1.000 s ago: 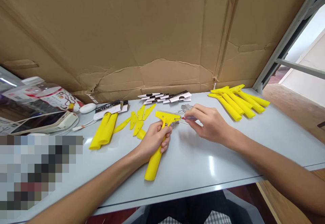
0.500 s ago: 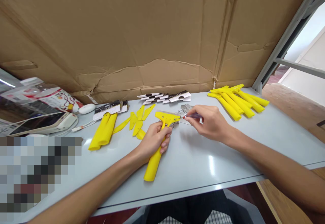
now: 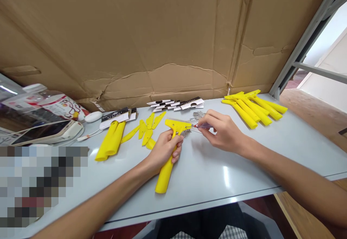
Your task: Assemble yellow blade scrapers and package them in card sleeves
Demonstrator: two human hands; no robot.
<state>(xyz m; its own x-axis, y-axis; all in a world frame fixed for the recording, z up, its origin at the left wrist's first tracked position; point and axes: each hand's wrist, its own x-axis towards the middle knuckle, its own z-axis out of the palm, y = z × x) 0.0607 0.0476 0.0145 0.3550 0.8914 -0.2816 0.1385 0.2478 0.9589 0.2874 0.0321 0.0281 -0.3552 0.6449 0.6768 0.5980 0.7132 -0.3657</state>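
My left hand is wrapped round the neck of a yellow scraper. Its wide head points away from me, with a thin, clear-looking strip along the top edge. In my right hand is a screwdriver with a see-through, reddish handle, pinched in the fingers. Its tip meets the right side of the scraper head, where a screw seems to sit. Small screws lie just behind the head, partly hidden by it. Metal blades lie behind my right hand.
Left of the scraper lie flat yellow plates and yellow handles. Several yellow scraper bodies are piled at the right. Card sleeves lie at the back against a cardboard sheet. A phone, cable and bottle crowd the left.
The screwdriver and the fingers of my right hand have turned slightly, with the tip still at the scraper head. My left hand keeps its hold, and the scraper has barely shifted.
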